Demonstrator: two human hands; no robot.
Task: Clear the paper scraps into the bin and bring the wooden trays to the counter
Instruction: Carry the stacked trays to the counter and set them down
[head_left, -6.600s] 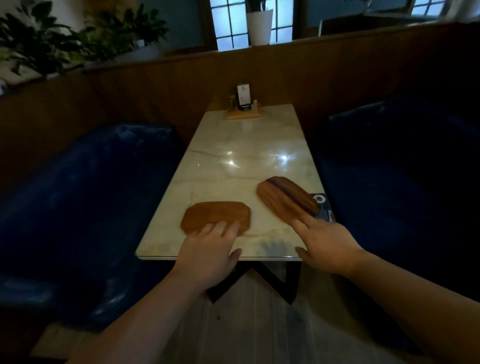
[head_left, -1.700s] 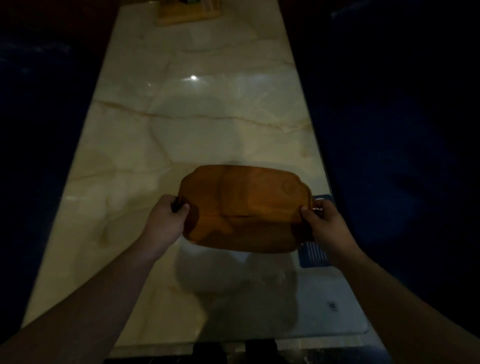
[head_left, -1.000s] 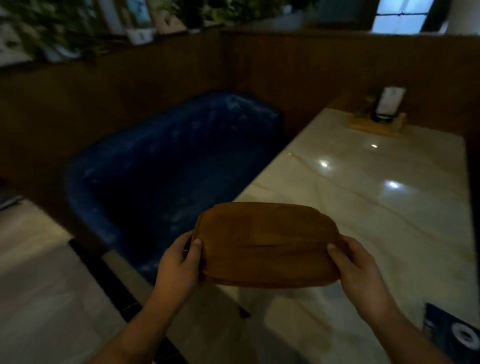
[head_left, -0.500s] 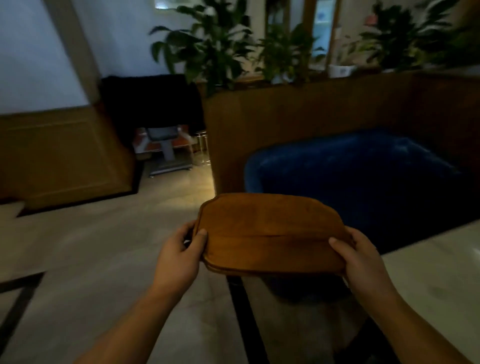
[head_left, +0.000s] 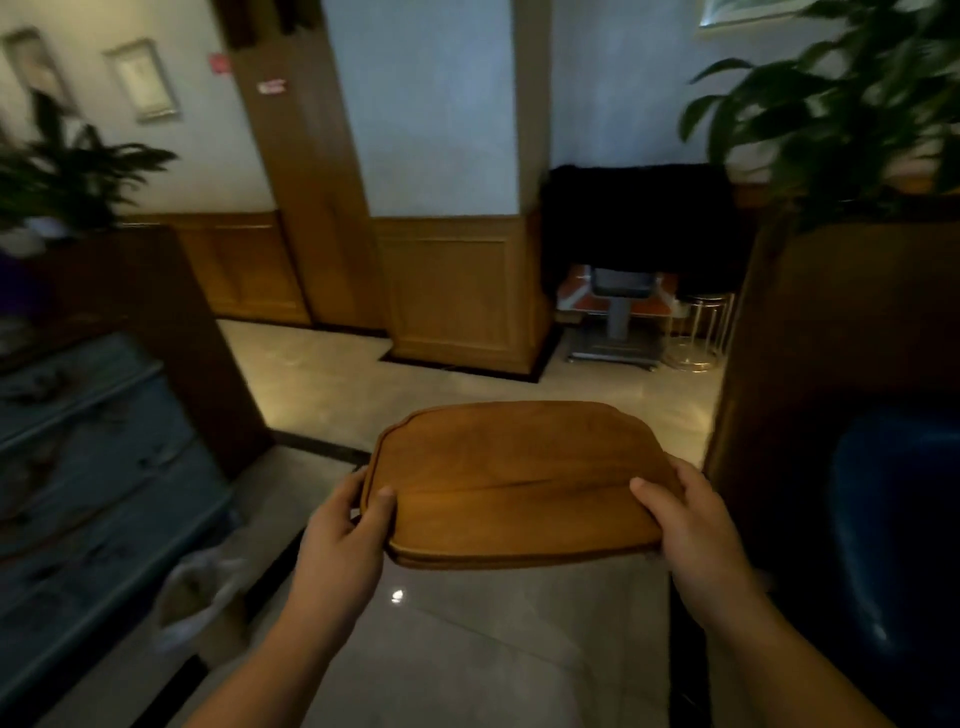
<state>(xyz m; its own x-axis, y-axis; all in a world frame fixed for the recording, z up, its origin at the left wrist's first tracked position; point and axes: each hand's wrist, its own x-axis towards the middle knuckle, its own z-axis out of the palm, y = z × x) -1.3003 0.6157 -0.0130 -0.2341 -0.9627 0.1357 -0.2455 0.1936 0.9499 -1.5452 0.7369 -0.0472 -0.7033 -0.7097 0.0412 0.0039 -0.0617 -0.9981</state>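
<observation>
The wooden trays (head_left: 514, 478) are stacked one on the other and held flat in front of me, above the tiled floor. My left hand (head_left: 345, 540) grips the stack's left end with the thumb on top. At the right end my right hand (head_left: 691, 530) does the same. Only the top tray's brown face and the double edge of the stack show. No paper scraps are in view.
A bin lined with a pale bag (head_left: 200, 597) stands on the floor at lower left, beside a blue cabinet (head_left: 93, 467). A dark wooden partition (head_left: 831, 338) and blue seat (head_left: 898, 519) are on the right. A wood-panelled pillar (head_left: 457, 291) and a black-draped stand (head_left: 639, 228) lie ahead.
I picked the trays up off the marble table, stacked, and turned left away from the booth. The view now faces the open floor and pillar; both hands keep their hold.
</observation>
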